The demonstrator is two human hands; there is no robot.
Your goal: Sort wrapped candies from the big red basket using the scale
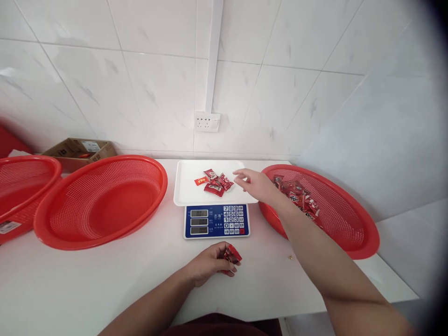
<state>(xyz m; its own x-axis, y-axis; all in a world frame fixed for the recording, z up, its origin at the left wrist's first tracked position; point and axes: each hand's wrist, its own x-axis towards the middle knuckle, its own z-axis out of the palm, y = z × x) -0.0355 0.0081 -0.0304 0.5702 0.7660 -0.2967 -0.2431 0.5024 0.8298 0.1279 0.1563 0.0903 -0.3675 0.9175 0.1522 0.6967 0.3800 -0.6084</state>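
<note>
Head camera showed the left hand (210, 265) at the lower centre of the frame, its fingers closed around a red packet (233, 254), just below the scale (217, 221). At the centre, the right hand (258, 185) hovered by the right edge of the white tray (187, 186), its fingers loosely open with nothing visible between them. A small cluster of red packets (214, 189) lay on the tray, some overlapping. The blue panel of the scale, with its displays and keys, stood directly below the tray in the frame.

At the right, a red basket (364, 242) held more wrapped packets (297, 196), partly hidden by the right forearm. An oval red basket (115, 205) stood left of centre, with another basket (21, 205) at the left edge. Behind them, an open cardboard box (79, 151) sat near the tiled wall (157, 93). A tiny gold-coloured piece (290, 257) lay on the white table (147, 280), lower right.
</note>
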